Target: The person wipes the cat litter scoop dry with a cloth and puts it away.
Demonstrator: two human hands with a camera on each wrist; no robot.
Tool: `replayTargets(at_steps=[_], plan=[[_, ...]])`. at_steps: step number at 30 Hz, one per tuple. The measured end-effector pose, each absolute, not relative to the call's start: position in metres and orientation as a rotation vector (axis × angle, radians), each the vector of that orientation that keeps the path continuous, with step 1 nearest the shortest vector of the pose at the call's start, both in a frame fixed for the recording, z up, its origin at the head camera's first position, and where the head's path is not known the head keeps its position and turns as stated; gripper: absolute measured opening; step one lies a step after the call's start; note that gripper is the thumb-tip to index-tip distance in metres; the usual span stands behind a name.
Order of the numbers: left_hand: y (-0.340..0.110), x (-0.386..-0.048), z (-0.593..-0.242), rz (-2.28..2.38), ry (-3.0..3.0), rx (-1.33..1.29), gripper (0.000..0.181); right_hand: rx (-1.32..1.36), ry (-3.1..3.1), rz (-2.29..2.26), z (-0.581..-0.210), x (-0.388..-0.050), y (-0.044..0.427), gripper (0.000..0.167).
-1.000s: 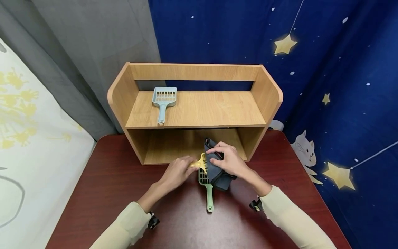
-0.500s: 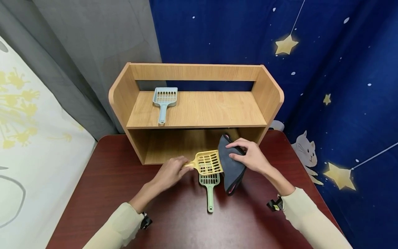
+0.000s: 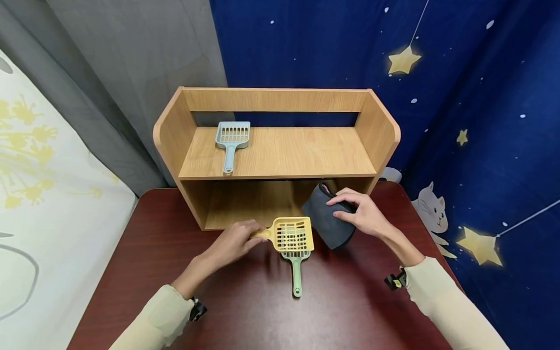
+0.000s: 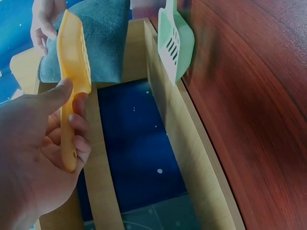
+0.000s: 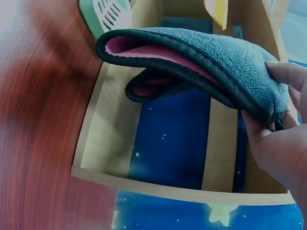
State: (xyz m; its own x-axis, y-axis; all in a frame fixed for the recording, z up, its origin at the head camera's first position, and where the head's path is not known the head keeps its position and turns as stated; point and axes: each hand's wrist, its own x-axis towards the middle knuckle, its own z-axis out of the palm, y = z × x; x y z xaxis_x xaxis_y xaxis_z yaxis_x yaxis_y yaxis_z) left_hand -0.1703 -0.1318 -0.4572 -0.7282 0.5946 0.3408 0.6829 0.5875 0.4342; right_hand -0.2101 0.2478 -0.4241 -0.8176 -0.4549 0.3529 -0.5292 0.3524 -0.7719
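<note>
My left hand (image 3: pixel 234 243) grips the handle of a yellow slotted litter scoop (image 3: pixel 294 234), its fingers curled round it in the left wrist view. The scoop's head points right, above a green litter scoop (image 3: pixel 297 277) that lies on the table with its handle toward me. In my right hand (image 3: pixel 363 214) a folded dark grey cloth (image 3: pixel 330 218) is pinched between thumb and fingers. The right wrist view shows the cloth's (image 5: pixel 192 57) dark edging and pink inner side. Cloth and yellow scoop stand close together, with a small gap between them in the head view.
A two-level wooden shelf (image 3: pixel 280 176) stands at the back of the dark red table (image 3: pixel 245 311). On its upper level, at the left, lies a light blue litter scoop (image 3: pixel 232 143). Curtains (image 3: pixel 306 48) hang behind.
The right hand has moved right with the cloth, away from the yellow scoop. The yellow scoop has turned so its slotted face shows, and sits slightly lower. The green and blue scoops have stayed put.
</note>
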Motion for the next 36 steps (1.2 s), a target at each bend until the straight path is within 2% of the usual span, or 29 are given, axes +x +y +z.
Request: replayTargets(at_steps=[12,20,27,36], plan=[[-0.117,-0.170,-0.451,-0.927,-2.693,-1.251,0.015,1.159,-2.539,1.643,-0.431,-0.235,0.206,0.028],[-0.108,-0.172,-0.450,-0.912,-2.687,-1.264,0.014,1.313,-2.514,1.606,-0.407,-0.228,0.169,0.022],[-0.119,-0.171,-0.451,-0.919,-2.711,-1.227,0.016,1.307,-2.563,1.567,-0.422,-0.239,0.191,0.025],[-0.132,-0.172,-0.452,-0.913,-2.652,-1.208,0.018,1.262,-2.582,1.558,-0.421,-0.237,0.226,0.026]])
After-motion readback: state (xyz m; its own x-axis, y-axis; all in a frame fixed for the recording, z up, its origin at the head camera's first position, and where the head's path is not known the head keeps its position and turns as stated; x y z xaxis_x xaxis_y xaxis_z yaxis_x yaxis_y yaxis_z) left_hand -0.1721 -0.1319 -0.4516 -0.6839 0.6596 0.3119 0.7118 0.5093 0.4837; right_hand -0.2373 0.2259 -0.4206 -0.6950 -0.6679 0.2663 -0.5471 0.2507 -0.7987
